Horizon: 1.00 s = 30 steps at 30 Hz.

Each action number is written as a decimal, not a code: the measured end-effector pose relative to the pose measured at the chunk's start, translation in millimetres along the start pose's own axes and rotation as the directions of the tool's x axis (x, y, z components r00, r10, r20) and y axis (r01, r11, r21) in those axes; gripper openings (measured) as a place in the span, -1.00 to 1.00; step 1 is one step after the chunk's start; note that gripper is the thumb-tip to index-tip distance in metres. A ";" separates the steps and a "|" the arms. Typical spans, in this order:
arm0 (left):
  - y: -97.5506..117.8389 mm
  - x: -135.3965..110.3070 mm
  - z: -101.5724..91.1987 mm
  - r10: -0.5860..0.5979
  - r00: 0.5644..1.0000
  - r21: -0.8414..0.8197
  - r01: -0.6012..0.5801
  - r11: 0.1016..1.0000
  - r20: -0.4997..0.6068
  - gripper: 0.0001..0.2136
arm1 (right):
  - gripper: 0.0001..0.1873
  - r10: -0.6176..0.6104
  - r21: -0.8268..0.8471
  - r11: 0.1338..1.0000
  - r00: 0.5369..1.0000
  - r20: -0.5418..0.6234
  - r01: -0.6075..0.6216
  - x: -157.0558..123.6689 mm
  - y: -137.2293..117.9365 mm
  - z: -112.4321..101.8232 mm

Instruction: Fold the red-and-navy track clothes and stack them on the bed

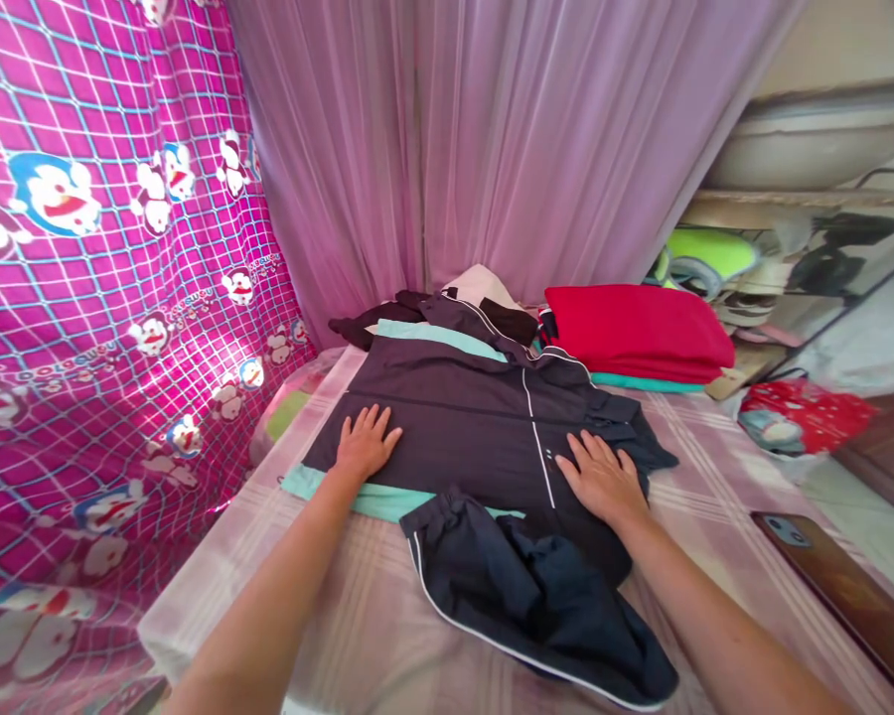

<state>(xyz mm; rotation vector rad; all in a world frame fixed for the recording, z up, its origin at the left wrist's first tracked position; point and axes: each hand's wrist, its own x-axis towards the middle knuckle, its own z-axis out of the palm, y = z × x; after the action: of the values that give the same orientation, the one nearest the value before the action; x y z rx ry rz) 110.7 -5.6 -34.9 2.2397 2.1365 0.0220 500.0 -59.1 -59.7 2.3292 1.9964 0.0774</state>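
Observation:
A dark navy jacket (469,417) with thin white piping and teal trim lies spread on the bed (358,616). My left hand (365,442) rests flat on its left side, fingers stretched out and open. My right hand (602,479) lies flat on its right side, fingers spread, beside the white zip line. One sleeve of the jacket (536,596) is bunched toward me, between my forearms.
A folded red garment (637,328) sits on a teal one at the back right. Dark clothes (387,318) are heaped behind the jacket. A phone (849,596) lies near the bed's right edge. A pink cartoon-print cloth (96,298) hangs left, a mauve curtain (492,139) behind.

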 end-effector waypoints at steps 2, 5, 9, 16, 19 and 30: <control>-19.1 -0.8 0.2 -0.054 0.998 0.009 0.054 0.999 -0.027 -0.42 | -0.34 -0.003 0.004 1.000 1.000 -0.020 0.003 0.8 1.1 3.1; -32.9 -2.2 1.4 -0.120 0.991 0.022 0.121 0.992 -0.066 -0.42 | -0.35 -0.014 0.012 1.000 0.998 -0.061 0.015 2.4 3.1 7.6; -32.7 -3.4 1.0 -0.159 0.981 0.039 0.164 0.986 -0.110 -0.40 | -0.38 -0.014 0.015 1.000 0.997 -0.076 0.015 2.7 2.6 6.5; -36.6 -1.5 0.9 -0.129 0.984 0.067 0.137 0.988 -0.121 -0.42 | -0.48 -0.005 0.108 0.994 0.994 -0.109 0.017 -2.1 -1.8 -11.6; -40.0 1.8 4.3 -0.108 0.985 0.078 0.119 0.990 -0.132 -0.42 | -0.53 0.062 0.163 0.986 0.988 -0.144 -0.038 4.4 9.3 -24.5; -43.0 6.9 11.7 -0.050 0.980 0.064 0.064 0.996 -0.193 -0.46 | -0.27 0.572 0.275 0.766 0.811 0.121 -0.581 67.8 57.6 -54.5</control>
<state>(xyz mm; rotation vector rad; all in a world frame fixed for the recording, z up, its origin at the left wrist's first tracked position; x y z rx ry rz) 68.6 3.0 -48.6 2.2990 2.3306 0.1697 562.5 0.4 -1.0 3.0369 1.2619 -0.2481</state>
